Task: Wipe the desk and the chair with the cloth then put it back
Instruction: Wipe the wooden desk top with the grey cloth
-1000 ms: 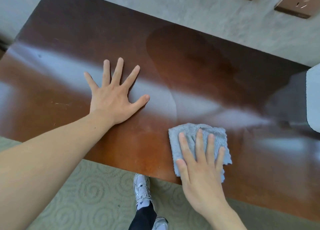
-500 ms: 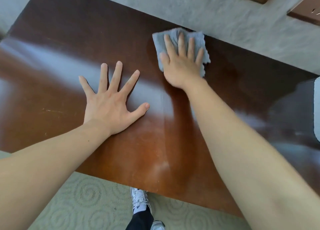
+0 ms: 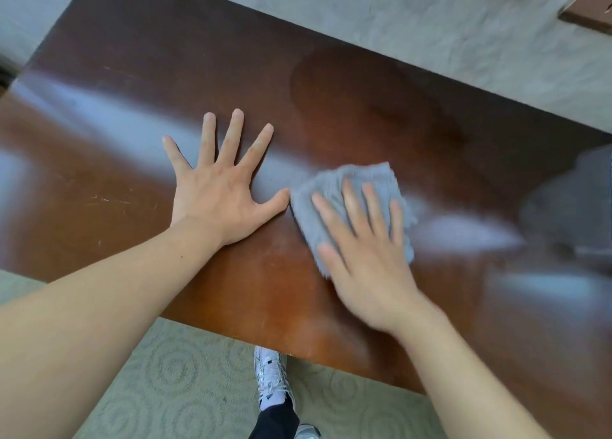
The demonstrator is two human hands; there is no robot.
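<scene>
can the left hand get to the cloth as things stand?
Probably yes. The left hand lies flat on the desk, thumb tip right beside the cloth; only the right hand pressing on it covers part.

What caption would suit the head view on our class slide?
Right hand presses a grey cloth flat on the brown desk; left hand rests spread beside it.
</scene>
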